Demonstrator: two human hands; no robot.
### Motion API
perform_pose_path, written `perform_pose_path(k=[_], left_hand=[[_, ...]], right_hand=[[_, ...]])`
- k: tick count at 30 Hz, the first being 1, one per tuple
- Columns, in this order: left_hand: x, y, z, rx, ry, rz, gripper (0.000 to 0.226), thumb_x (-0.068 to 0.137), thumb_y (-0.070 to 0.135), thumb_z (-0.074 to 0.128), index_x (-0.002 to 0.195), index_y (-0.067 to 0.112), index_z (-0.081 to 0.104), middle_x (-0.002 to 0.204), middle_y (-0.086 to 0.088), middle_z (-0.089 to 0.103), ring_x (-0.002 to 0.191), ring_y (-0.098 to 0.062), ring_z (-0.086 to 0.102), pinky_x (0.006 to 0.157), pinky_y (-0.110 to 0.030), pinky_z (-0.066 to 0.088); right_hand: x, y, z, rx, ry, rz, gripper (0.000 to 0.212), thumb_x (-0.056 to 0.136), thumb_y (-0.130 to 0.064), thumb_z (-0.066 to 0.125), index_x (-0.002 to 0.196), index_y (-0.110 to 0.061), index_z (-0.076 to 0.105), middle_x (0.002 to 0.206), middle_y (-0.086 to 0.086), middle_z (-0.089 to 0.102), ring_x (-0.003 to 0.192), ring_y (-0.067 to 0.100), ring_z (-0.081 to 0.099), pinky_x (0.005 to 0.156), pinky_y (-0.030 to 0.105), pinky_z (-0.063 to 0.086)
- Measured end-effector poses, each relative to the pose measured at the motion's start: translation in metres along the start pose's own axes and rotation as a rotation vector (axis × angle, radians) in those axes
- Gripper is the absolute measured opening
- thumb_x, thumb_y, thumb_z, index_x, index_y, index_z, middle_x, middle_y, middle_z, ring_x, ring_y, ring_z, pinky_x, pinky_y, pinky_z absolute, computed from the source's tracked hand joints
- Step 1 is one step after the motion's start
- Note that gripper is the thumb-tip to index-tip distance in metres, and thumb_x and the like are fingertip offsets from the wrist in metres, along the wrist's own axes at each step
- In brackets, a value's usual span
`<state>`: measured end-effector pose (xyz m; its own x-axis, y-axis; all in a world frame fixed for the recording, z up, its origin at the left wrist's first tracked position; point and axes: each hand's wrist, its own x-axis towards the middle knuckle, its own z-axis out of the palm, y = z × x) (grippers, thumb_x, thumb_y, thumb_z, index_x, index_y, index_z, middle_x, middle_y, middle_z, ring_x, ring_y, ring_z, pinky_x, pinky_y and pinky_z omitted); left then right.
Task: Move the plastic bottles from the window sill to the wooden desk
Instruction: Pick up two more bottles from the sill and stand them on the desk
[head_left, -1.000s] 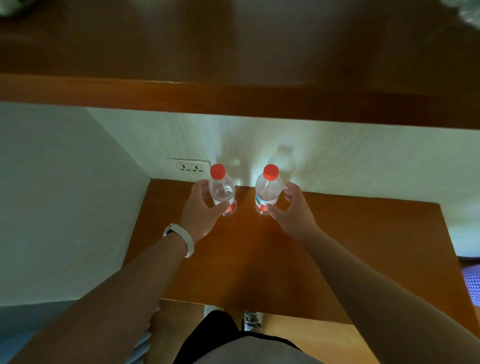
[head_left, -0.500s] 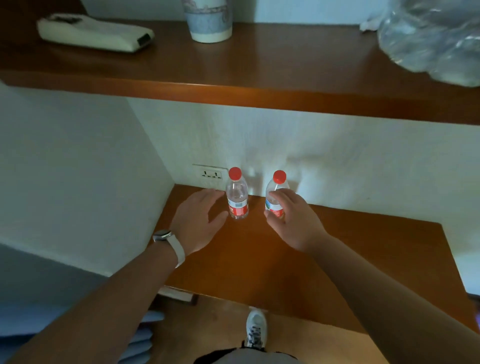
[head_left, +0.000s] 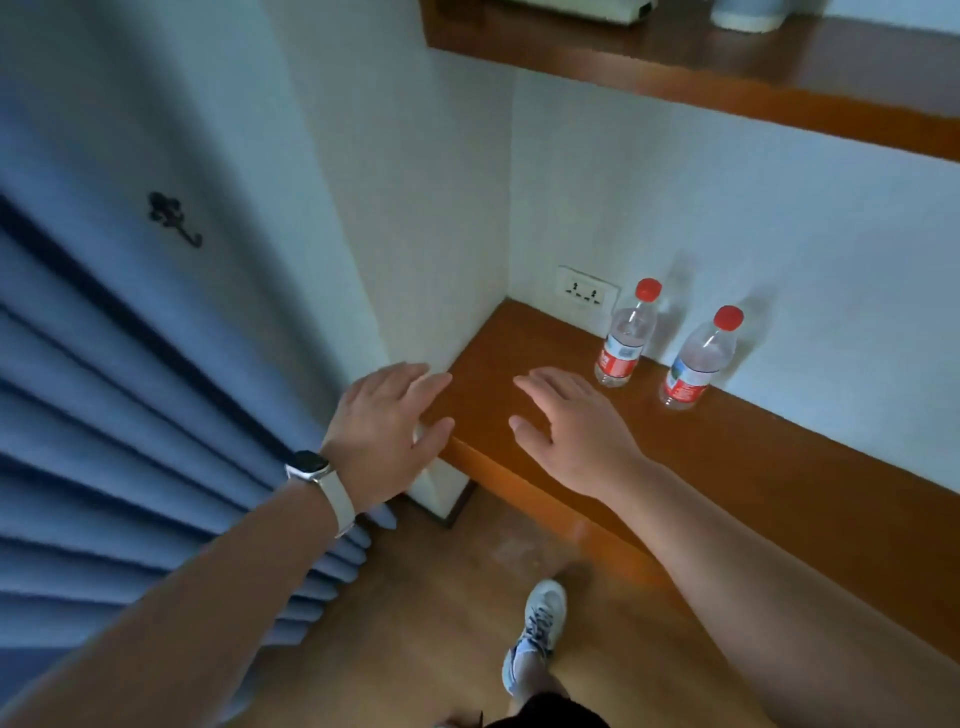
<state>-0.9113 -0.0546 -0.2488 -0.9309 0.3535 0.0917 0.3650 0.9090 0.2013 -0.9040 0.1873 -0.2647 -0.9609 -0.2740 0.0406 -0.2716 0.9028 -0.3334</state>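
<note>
Both task items stand upright on the brown wooden surface (head_left: 779, 467), at its far left end close to the white wall. One is a clear plastic bottle with a red cap and red label (head_left: 623, 343), just right of the white wall socket (head_left: 587, 288). The other is a second clear red-capped plastic bottle with a red and blue label (head_left: 696, 361), near it on the right and not touching it. The left hand (head_left: 384, 421), with a pale-strapped wristwatch (head_left: 311, 467) at its wrist, hovers spread and empty over the near left corner of the surface. The right hand (head_left: 571, 426) is likewise flat, fingers loosely fanned and holding nothing, above the surface and close to the red-labelled bottle without touching it. That right hand is the main risk, I'd judge: a sideways sweep or a snagging fingertip could tip the nearer bottle, which is tall on a narrow base. It might then strike its neighbour, or roll to the near edge and drop to the wooden floor. How full the bottles are I cannot tell. Only part of the brown wooden ledge (head_left: 727, 73) above shows, so a bottle left there could be missed.
</note>
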Motion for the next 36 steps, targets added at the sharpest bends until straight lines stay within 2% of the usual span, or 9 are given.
perform_pose_path(k=[3,6,10,18,26,36], left_hand=[[-0.057,-0.029,-0.019,0.031,0.019,-0.102,0.06,0.092,0.056,0.033,0.138,0.024,0.054,0.141,-0.007,0.056,0.131,-0.032,0.05,0.106,-0.054,0.039],[-0.11,-0.058,-0.033,0.067,0.072,-0.191,0.056,0.09,0.054,0.041,0.133,0.023,0.058,0.134,-0.007,0.061,0.125,-0.033,0.055,0.102,-0.051,0.043],[-0.172,-0.084,-0.053,0.116,0.143,-0.308,0.054,0.09,0.053,0.045,0.133,0.024,0.058,0.134,-0.006,0.06,0.125,-0.032,0.054,0.102,-0.048,0.042],[-0.275,-0.113,-0.076,0.187,0.273,-0.545,0.052,0.088,0.051,0.048,0.129,0.022,0.063,0.13,-0.006,0.063,0.12,-0.032,0.058,0.099,-0.047,0.044],[-0.333,-0.121,-0.095,0.299,0.338,-0.775,0.05,0.092,0.05,0.048,0.131,0.021,0.061,0.136,-0.006,0.059,0.128,-0.031,0.052,0.106,-0.049,0.04],[-0.38,-0.112,-0.119,0.469,0.342,-1.133,0.05,0.092,0.048,0.045,0.131,0.02,0.06,0.136,-0.006,0.06,0.127,-0.032,0.054,0.106,-0.051,0.04]], right_hand=[[0.003,-0.051,0.008,-0.025,-0.014,-0.133,0.055,0.099,-0.053,0.034,0.146,-0.025,0.038,0.15,-0.001,0.039,0.139,0.02,0.034,0.109,0.041,0.037],[0.003,-0.099,0.014,-0.076,0.005,-0.278,0.055,0.098,-0.051,0.038,0.143,-0.02,0.044,0.144,0.002,0.045,0.133,0.022,0.041,0.104,0.041,0.041],[0.004,-0.157,0.017,-0.107,-0.002,-0.45,0.061,0.096,-0.056,0.032,0.143,-0.018,0.046,0.145,0.004,0.047,0.134,0.023,0.04,0.105,0.044,0.04],[0.008,-0.263,0.035,-0.028,-0.02,-0.762,0.058,0.093,-0.051,0.04,0.133,-0.013,0.057,0.133,0.011,0.056,0.121,0.031,0.052,0.093,0.05,0.047],[0.034,-0.34,0.059,0.064,-0.042,-1.102,0.054,0.093,-0.048,0.046,0.13,-0.01,0.059,0.126,0.011,0.059,0.116,0.03,0.055,0.09,0.047,0.049],[0.057,-0.419,0.084,0.226,-0.108,-1.395,0.051,0.09,-0.046,0.051,0.126,-0.012,0.062,0.123,0.01,0.062,0.112,0.03,0.058,0.089,0.042,0.049]])
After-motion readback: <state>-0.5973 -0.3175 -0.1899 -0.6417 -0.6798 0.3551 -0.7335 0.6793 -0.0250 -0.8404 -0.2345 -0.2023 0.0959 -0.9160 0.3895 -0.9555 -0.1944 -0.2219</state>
